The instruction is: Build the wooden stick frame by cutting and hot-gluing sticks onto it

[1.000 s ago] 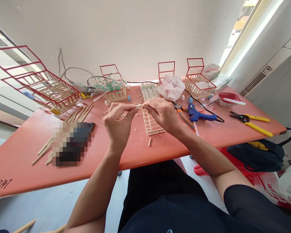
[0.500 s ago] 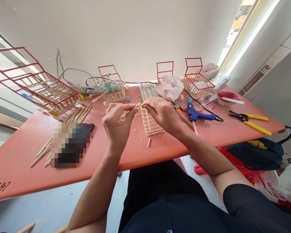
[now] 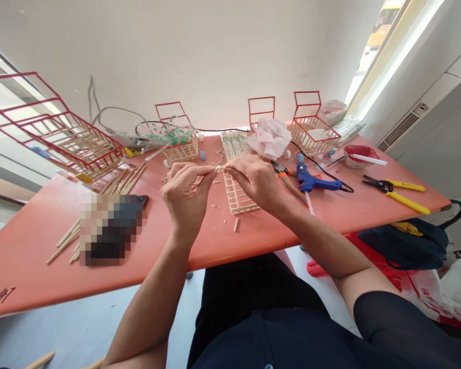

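My left grip point(image 3: 186, 193) is a closed pinch, thumb against forefinger, and my right grip point(image 3: 258, 177) is pinched in the same way facing it. Between the two sets of tips I have a small pale piece point(image 3: 219, 168), above the middle of the worktop point(image 3: 165, 241); my fingers hide most of it, so I cannot tell its full shape.

Just below my right grip lies a wooden stick lattice point(image 3: 233, 197), partly covered by that hand, towards the front edge. A short stick point(image 3: 235, 225) lies between it and that edge, with pale crumbs point(image 3: 214, 206) to its left. Beyond my knuckles is a clear-wrapped bundle point(image 3: 236, 142), near the back edge, with crumpled white tissue point(image 3: 270, 138) to its right.

To the right of my right grip lie orange-handled pliers point(image 3: 294, 188), then a blue glue gun point(image 3: 320, 183). Yellow-handled pliers point(image 3: 407, 200) lie near the right end, with a red-stained bowl point(image 3: 356, 160) behind them.

Red-rimmed stick carts point(image 3: 312, 143) stand along the back edge, one holding green strips point(image 3: 176, 136). Towards the left end, loose sticks point(image 3: 127, 179) lie beside and under a blurred-over dark object point(image 3: 113, 233).
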`<state>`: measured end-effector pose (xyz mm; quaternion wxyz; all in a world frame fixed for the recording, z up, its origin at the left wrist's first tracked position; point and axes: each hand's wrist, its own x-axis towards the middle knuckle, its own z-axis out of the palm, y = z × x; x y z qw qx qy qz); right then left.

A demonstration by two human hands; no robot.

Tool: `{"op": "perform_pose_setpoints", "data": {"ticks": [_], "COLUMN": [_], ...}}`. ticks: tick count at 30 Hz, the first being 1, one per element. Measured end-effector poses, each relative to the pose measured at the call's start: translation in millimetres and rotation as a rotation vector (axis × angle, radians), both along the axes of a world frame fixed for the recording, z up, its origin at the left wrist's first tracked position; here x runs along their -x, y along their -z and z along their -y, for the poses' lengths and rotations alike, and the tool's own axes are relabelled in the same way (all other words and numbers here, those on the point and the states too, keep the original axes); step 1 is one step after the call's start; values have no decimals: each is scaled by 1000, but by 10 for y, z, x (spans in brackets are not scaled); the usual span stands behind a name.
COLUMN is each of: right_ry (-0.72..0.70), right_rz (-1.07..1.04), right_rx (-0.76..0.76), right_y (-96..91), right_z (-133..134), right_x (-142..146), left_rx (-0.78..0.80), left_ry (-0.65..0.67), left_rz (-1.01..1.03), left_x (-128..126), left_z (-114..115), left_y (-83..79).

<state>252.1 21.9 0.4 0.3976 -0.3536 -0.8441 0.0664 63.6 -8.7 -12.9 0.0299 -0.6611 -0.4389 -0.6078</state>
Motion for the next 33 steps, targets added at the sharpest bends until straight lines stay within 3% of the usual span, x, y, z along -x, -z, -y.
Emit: {"op": "perform_pose_setpoints", "data": {"ticks": [33], "right_ry": [-14], "right_rz": [-17], "right_rx": [-2], "right_y": [-1], "right_z": [5], "right_x": [3], "left_rx": [8], "left_ry": [-2], "left_rz": [3], "left_x": [-5], "left_z": [8], "left_y": [16]}}
